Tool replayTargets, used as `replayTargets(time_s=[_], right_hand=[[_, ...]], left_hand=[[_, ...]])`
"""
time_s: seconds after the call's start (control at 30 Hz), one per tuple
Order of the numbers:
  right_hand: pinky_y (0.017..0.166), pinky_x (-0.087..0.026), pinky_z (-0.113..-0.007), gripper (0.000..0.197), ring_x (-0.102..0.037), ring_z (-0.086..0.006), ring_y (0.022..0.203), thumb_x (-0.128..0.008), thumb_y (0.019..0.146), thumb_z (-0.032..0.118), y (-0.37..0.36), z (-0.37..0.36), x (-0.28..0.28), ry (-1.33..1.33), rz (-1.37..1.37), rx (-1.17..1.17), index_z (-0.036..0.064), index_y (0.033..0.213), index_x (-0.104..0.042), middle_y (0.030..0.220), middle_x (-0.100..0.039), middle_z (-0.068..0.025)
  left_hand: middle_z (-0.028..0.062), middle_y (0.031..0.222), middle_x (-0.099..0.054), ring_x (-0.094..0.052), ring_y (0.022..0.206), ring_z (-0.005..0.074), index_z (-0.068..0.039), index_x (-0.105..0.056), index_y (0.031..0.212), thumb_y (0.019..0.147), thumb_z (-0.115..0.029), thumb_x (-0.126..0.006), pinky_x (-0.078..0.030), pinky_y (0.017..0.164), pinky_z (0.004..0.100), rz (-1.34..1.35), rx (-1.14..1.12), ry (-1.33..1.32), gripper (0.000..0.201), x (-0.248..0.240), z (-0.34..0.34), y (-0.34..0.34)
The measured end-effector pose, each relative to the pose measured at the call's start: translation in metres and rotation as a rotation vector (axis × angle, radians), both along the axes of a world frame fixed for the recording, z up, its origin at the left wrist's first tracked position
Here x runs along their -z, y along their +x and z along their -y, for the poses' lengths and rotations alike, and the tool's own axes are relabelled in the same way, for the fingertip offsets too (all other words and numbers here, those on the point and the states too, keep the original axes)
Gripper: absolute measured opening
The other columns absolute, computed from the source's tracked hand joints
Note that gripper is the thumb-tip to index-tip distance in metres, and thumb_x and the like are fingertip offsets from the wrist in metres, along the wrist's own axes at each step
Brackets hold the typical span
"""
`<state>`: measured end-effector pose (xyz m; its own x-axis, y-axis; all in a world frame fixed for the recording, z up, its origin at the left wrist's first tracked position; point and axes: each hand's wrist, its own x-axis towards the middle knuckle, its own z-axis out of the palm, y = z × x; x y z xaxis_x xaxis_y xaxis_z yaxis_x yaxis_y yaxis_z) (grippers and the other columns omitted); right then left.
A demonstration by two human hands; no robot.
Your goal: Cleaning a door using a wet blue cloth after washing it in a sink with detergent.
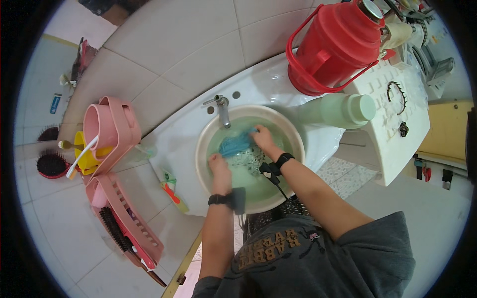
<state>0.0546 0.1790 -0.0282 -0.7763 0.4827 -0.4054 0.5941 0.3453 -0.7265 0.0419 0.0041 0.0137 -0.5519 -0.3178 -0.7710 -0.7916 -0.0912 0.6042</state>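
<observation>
A blue cloth (235, 144) lies wet in the greenish water of a round cream basin (201, 171). My left hand (218, 165) is closed at the cloth's lower left end, with its fingertips partly hidden. At the cloth's right end, my right hand (263, 138) grips the edge with bent fingers. Both hands are inside the basin's rim, near the water's surface. Ripples and light reflections show beside the cloth. A black band with a small device sits on each wrist.
A metal faucet (223, 111) stands behind the basin on the white sink (179, 134). To the right are a red thermos jug (335, 49), a pale green bottle (338, 111) lying on its side and a white cabinet (397, 144). Pink wall racks (130, 223) hold brushes at left.
</observation>
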Motion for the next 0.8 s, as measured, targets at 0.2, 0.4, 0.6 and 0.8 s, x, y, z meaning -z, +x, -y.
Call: replayTargets(time_s=[0.2, 0.4, 0.6, 0.8], right_hand=[[0.072, -0.043, -0.032, 0.024, -0.056, -0.0227, 0.076, -0.052, 0.082, 0.016, 0.011, -0.026, -0.022, -0.426, -0.236, 0.225, -0.0014, 0.097, -0.058, 0.084, -0.06, -0.0163], [0.07, -0.043, -0.032, 0.026, -0.056, -0.0221, 0.074, -0.049, 0.084, 0.018, 0.008, -0.026, -0.021, -0.209, -0.324, 0.105, -0.0044, 0.096, -0.054, 0.08, -0.06, -0.0164], [0.077, -0.043, -0.035, 0.033, -0.057, -0.0321, 0.082, -0.049, 0.082, 0.013, 0.006, -0.015, -0.037, -0.319, -0.399, 0.034, 0.0049, 0.114, -0.052, 0.087, -0.06, -0.0198], [0.087, -0.042, -0.042, 0.064, -0.052, -0.0367, 0.099, -0.05, 0.076, 0.003, 0.024, -0.009, -0.037, 0.3, 0.064, -0.39, 0.0198, 0.134, -0.029, 0.113, -0.049, -0.0224]], left_hand=[[0.0051, 0.076, -0.05, -0.046, 0.065, 0.0125, -0.002, -0.043, 0.092, 0.087, -0.008, -0.044, -0.039, 0.057, 0.025, -0.629, 0.161, -0.318, 0.008, -0.026, 0.007, 0.006], [0.0062, 0.079, -0.052, -0.047, 0.065, 0.0114, -0.002, -0.041, 0.1, 0.09, -0.008, -0.041, -0.04, 0.057, 0.0243, -0.529, 0.095, -0.14, 0.012, -0.071, 0.007, 0.016], [0.0067, 0.09, -0.049, -0.048, 0.079, 0.015, -0.008, -0.037, 0.118, 0.088, -0.011, -0.046, -0.044, 0.066, 0.0293, -0.444, 0.255, -0.127, 0.031, -0.043, 0.024, 0.022], [0.0127, 0.135, -0.025, -0.031, 0.119, 0.0289, -0.018, -0.013, 0.139, 0.084, -0.017, -0.05, -0.031, 0.091, 0.0533, 0.051, 0.217, 0.049, 0.066, -0.046, 0.007, 0.027]])
